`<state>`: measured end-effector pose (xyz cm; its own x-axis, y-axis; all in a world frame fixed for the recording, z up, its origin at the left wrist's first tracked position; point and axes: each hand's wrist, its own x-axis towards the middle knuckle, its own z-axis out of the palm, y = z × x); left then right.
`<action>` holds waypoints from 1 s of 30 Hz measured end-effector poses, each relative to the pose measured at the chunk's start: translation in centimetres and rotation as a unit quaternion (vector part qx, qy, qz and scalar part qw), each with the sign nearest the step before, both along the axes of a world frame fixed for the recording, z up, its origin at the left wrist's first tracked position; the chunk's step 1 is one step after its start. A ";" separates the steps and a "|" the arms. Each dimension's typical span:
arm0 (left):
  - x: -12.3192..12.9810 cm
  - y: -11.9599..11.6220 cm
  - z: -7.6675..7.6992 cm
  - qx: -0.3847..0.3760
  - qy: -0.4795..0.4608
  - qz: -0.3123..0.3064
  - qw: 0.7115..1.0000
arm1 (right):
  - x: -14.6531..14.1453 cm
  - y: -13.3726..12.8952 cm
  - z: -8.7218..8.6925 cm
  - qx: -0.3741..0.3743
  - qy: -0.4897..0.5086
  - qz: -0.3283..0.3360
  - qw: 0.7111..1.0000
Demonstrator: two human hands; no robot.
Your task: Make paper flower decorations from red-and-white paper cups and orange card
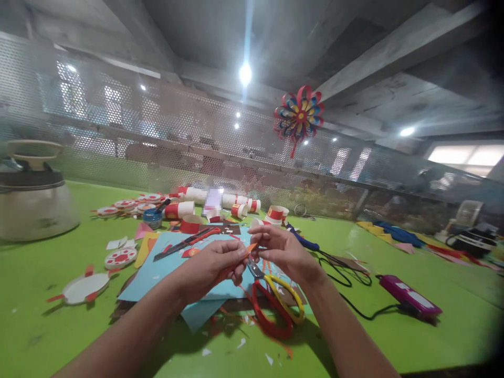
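Observation:
Between my two hands is a small orange paper piece (pixel 251 249). My left hand (pixel 222 260) pinches it between thumb and fingertips. My right hand (pixel 285 252) has its thumb and fingers curled around the other end of the piece, at its right side. Scissors with red and yellow handles (pixel 273 302) lie just below my hands, blades partly hidden by my fingers. Under them are light blue paper sheets (pixel 153 273) with orange strips and scraps. A red-and-black cutter (pixel 185 244) rests on the sheets behind my left hand.
Paper cups (pixel 179 210) and a blue jar (pixel 152 218) stand behind the sheets. White discs with red tabs (pixel 85 289) lie at the left, near a large kettle (pixel 37 205). At the right are a corded purple device (pixel 410 296) and a blue-handled tool (pixel 303 239). A paper flower (pixel 300 115) hangs above.

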<state>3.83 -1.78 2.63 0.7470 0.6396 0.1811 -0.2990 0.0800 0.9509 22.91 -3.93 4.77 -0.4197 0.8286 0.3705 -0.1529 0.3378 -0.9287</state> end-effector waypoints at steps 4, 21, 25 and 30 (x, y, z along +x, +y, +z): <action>-0.3 -0.1 -0.5 -0.055 -0.019 -0.086 0.995 | -0.4 -0.4 -0.1 0.028 -0.027 0.024 0.999; 0.3 0.2 -0.6 -0.017 0.018 0.003 1.000 | -0.3 0.1 -0.1 -0.020 0.010 -0.058 0.998; 0.3 0.4 0.0 0.017 0.003 0.065 0.998 | -0.3 0.3 -0.3 -0.037 -0.012 -0.071 0.997; 0.4 0.3 -0.3 0.034 0.049 0.106 0.993 | -0.6 0.1 -0.4 -0.058 -0.041 -0.080 0.994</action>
